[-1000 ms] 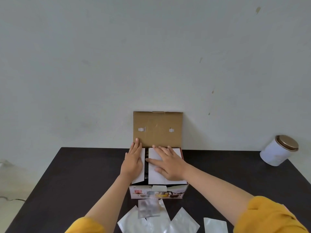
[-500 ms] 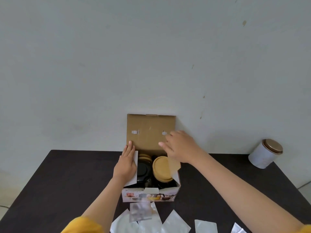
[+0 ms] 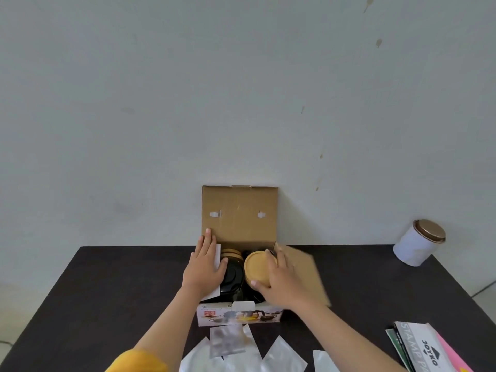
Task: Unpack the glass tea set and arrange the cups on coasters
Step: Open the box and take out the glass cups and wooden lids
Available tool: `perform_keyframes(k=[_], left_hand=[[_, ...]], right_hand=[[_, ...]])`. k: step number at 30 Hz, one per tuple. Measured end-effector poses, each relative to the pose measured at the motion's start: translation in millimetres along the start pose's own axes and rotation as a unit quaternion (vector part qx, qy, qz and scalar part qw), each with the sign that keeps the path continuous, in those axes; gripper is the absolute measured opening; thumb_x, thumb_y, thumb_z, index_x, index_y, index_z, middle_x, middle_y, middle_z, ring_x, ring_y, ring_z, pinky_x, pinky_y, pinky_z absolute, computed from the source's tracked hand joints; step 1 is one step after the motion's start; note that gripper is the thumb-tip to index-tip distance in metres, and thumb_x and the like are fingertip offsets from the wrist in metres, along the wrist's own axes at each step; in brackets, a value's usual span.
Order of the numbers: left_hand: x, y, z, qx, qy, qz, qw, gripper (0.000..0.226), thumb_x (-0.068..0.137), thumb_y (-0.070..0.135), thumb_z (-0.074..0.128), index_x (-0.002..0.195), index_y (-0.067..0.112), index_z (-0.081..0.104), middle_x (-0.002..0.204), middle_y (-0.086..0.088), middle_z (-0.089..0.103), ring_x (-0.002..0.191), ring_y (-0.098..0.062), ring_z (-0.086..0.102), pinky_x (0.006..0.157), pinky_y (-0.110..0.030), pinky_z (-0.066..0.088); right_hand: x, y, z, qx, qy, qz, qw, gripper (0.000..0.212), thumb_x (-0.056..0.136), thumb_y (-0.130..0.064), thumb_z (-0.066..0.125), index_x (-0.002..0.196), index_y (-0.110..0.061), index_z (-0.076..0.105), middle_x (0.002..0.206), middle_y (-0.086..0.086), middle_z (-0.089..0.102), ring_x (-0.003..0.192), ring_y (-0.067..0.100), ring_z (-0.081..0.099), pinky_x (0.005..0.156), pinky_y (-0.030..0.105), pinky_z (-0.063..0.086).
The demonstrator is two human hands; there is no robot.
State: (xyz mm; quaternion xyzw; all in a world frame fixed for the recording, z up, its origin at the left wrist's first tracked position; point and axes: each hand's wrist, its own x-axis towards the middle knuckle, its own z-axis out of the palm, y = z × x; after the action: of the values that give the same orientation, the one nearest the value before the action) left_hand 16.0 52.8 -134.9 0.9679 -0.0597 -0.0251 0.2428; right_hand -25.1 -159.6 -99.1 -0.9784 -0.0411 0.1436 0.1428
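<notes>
**A:** Box point(image 3: 239, 316) of the tea set — where does it sit?

**B:** On the dark table point(image 3: 112, 285), at 12 o'clock from the person, close to the wall. Its brown lid point(image 3: 239, 213) stands upright at the back. The front panel is white with small printed pictures of the set.

**A:** What shows inside?

**B:** A round tan disc point(image 3: 256, 268) at the right, lying flat on top. A glossy black piece point(image 3: 232, 277) at the left of it, touching it. At 11 o'clock inside, a stack of tan discs point(image 3: 230, 252) peeks out.

**A:** The hands?

**B:** The left hand point(image 3: 204, 267) lies flat, fingers together, pressing the white left flap point(image 3: 218, 255) outward. The right hand point(image 3: 279, 280) curls around the tan disc, thumb at its near edge, fingers at its far edge. The brown right flap point(image 3: 308, 275) lies folded out at 3 o'clock.

**A:** Anything else?

**B:** White pouches point(image 3: 281, 355) at 6 o'clock of the box, a white tin point(image 3: 413, 245) at 2 o'clock, booklets point(image 3: 429, 350) at 4 o'clock.
</notes>
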Motion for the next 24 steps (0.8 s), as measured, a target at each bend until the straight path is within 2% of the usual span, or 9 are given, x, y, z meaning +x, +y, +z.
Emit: perform_keyframes(k=[2, 4, 6, 8, 13, 15, 19, 21, 24], left_hand=[[-1.2, 1.3, -1.0, -0.007, 0.004, 0.002, 1.000, 0.068, 0.099, 0.044, 0.032, 0.151, 0.016, -0.002, 0.157, 0.004, -0.020, 0.145, -0.015, -0.015, 0.117, -0.045, 0.009], [-2.1, 2.7, -1.7, -0.004, 0.015, 0.004, 1.000, 0.066, 0.099, 0.040, 0.033, 0.151, 0.017, -0.002, 0.158, 0.004, -0.017, 0.145, -0.016, -0.013, 0.117, -0.046, 0.007], [-2.8, 4.0, -2.4, 0.012, 0.024, 0.011, 1.000, 0.065, 0.099, 0.035, 0.033, 0.151, 0.017, -0.003, 0.159, 0.004, -0.012, 0.146, -0.019, -0.011, 0.117, -0.046, 0.003], [-3.5, 5.9, -4.4, 0.026, 0.024, 0.032, 0.999, 0.064, 0.099, 0.031, 0.032, 0.151, 0.018, -0.002, 0.159, 0.004, -0.006, 0.146, -0.019, -0.010, 0.117, -0.047, 0.001], [-2.3, 14.3, -22.2, 0.028, -0.007, 0.094, 0.995, 0.059, 0.097, 0.017, 0.036, 0.151, 0.021, 0.012, 0.160, 0.007, 0.006, 0.146, -0.010, -0.007, 0.118, -0.047, 0.001], [-1.7, 19.1, -35.0, 0.017, -0.034, 0.087, 0.995, 0.059, 0.097, 0.013, 0.037, 0.151, 0.021, 0.015, 0.159, 0.002, 0.014, 0.147, -0.014, 0.004, 0.117, -0.047, 0.000], [-4.7, 18.6, -62.8, 0.052, -0.042, 0.058, 0.996, 0.062, 0.093, 0.008, 0.040, 0.149, 0.021, 0.018, 0.155, -0.004, 0.028, 0.146, -0.019, 0.015, 0.116, -0.051, 0.000], [-7.7, 14.0, -71.1, 0.095, -0.026, 0.028, 0.995, 0.060, 0.094, 0.013, 0.041, 0.149, 0.019, 0.018, 0.153, -0.004, 0.031, 0.146, -0.019, 0.014, 0.116, -0.054, -0.002], [-13.9, 7.5, -71.3, 0.156, -0.035, -0.018, 0.987, 0.061, 0.098, 0.039, 0.035, 0.149, 0.013, 0.014, 0.155, -0.007, 0.027, 0.146, -0.022, 0.012, 0.113, -0.059, -0.004]], right_hand=[[-0.7, 2.2, 17.0, 0.018, 0.055, -0.011, 0.998, 0.094, 0.082, -0.073, 0.041, 0.152, -0.021, 0.005, 0.160, 0.008, -0.013, 0.148, 0.029, -0.008, 0.117, 0.048, 0.009], [-0.2, 6.0, 26.1, 0.007, 0.114, -0.021, 0.993, 0.099, 0.077, -0.083, 0.027, 0.151, -0.020, 0.011, 0.161, 0.005, -0.004, 0.149, 0.024, -0.004, 0.118, 0.047, 0.011], [1.6, 8.5, 29.3, -0.007, 0.132, -0.033, 0.991, 0.107, 0.071, -0.088, 0.016, 0.152, -0.018, 0.011, 0.162, 0.003, 0.005, 0.149, 0.021, -0.003, 0.120, 0.047, 0.011], [3.3, 9.4, 30.5, 0.005, 0.140, -0.035, 0.990, 0.113, 0.066, -0.091, 0.016, 0.152, -0.018, 0.012, 0.161, 0.001, 0.011, 0.149, 0.019, -0.002, 0.118, 0.048, 0.012], [5.4, 10.6, 31.1, 0.053, 0.123, -0.023, 0.991, 0.112, 0.066, -0.090, 0.030, 0.151, -0.019, 0.009, 0.159, 0.001, 0.013, 0.148, 0.022, 0.004, 0.116, 0.050, 0.013], [6.9, 11.4, 30.9, 0.048, 0.117, -0.023, 0.992, 0.103, 0.075, -0.080, 0.042, 0.151, -0.019, 0.009, 0.159, 0.002, 0.015, 0.148, 0.023, 0.005, 0.116, 0.051, 0.013], [7.4, 9.1, 22.9, -0.001, 0.103, -0.022, 0.994, 0.101, 0.077, -0.075, 0.043, 0.151, -0.016, 0.007, 0.154, 0.002, 0.022, 0.145, 0.025, 0.012, 0.115, 0.054, 0.013], [7.8, 4.0, 14.1, -0.007, 0.075, -0.016, 0.997, 0.102, 0.078, -0.071, 0.049, 0.152, -0.016, 0.005, 0.153, 0.006, 0.023, 0.144, 0.027, 0.014, 0.116, 0.057, 0.010], [11.3, -5.0, -2.3, -0.027, 0.033, -0.001, 0.999, 0.109, 0.075, -0.068, 0.058, 0.153, -0.016, 0.002, 0.155, 0.012, 0.021, 0.146, 0.031, 0.010, 0.115, 0.059, 0.003]])
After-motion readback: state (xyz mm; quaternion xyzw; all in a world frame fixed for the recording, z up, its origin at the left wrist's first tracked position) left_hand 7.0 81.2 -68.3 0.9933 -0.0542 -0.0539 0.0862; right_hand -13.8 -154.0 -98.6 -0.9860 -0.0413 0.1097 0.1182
